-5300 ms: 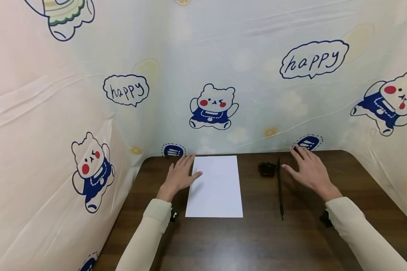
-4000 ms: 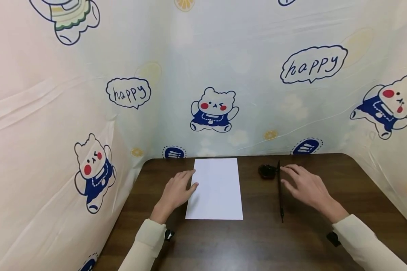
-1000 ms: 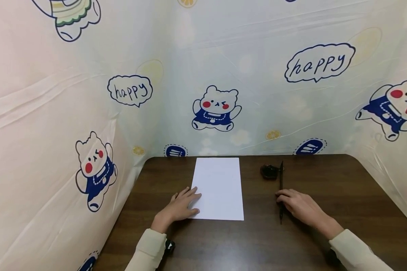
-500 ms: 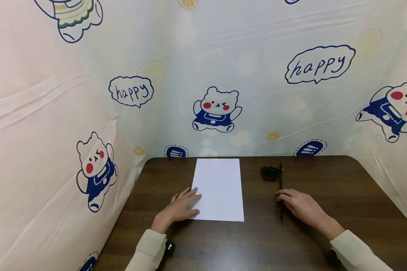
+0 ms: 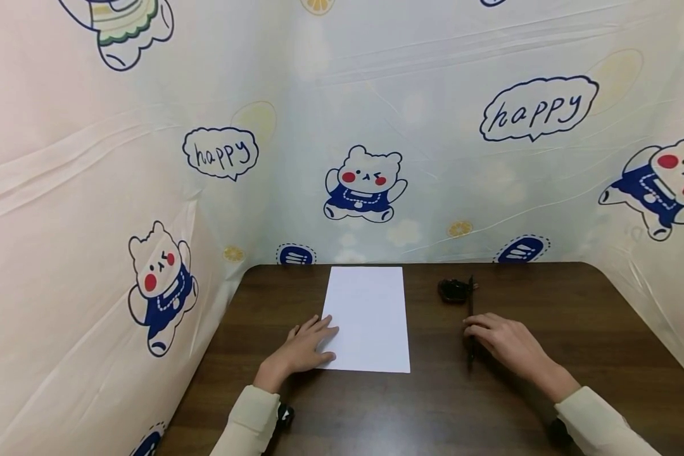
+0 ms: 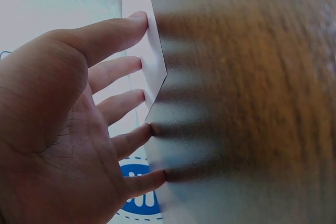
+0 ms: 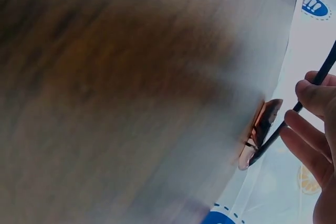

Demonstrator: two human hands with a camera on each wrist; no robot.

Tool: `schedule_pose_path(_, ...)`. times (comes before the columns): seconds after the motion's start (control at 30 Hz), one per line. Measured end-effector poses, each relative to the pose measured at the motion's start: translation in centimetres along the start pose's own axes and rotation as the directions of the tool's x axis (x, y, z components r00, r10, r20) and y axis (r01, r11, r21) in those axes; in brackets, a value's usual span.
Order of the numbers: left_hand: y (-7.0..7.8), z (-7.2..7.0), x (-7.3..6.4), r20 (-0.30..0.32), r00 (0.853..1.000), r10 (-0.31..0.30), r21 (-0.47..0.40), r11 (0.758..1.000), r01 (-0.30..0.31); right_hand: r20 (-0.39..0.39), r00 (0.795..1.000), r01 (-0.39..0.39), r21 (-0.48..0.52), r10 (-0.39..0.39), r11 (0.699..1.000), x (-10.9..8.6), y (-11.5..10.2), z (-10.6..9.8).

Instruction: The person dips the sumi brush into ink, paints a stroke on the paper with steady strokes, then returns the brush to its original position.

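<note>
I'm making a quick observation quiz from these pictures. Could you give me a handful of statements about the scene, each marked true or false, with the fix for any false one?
1. The left hand touches the white paper. True.
2. The paper is covered in writing. False: what shows of it is blank.
3. The right hand holds a thin dark stick. True.
4. The stick lies across the paper. False: it is to the paper's right.
5. A small glossy dark object is by the stick's far end. True.
</note>
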State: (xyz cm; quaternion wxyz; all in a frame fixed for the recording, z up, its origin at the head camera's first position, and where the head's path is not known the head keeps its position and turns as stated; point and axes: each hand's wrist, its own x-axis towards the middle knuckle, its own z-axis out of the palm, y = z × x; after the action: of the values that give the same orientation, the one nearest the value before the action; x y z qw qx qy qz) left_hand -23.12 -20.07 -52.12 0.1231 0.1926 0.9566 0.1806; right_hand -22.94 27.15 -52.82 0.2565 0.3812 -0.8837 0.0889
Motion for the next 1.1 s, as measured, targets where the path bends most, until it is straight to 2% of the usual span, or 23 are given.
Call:
schedule_pose_path(0.2,0.1,0.0,-0.1,0.001,1.000,0.002,-0.004,1.000,-0.002,-0.031,0.999,0.024,-0.007,-0.024,1.000,0.1,-0.1,-0.3)
schedule_pose_path(0.47,0.2,0.0,-0.1,0.006,1.000,-0.002,-0.004,1.000,0.002,-0.056,0.998,-0.006,-0.030,0.004,1.000,0.5,-0.1,-1.0)
schedule_pose_path(0.93,0.2,-0.1,-0.2,0.003,1.000,-0.001,-0.008,1.000,0.001,-0.129,0.992,0.006,-0.041,-0.011,0.999,0.9,0.5,-1.8)
schedule_pose_path(1.1,0.2,-0.1,-0.2,0.000,1.000,0.013,-0.013,1.000,-0.013,-0.184,0.982,0.040,-0.046,-0.048,0.998,1.2,0.5,-1.9)
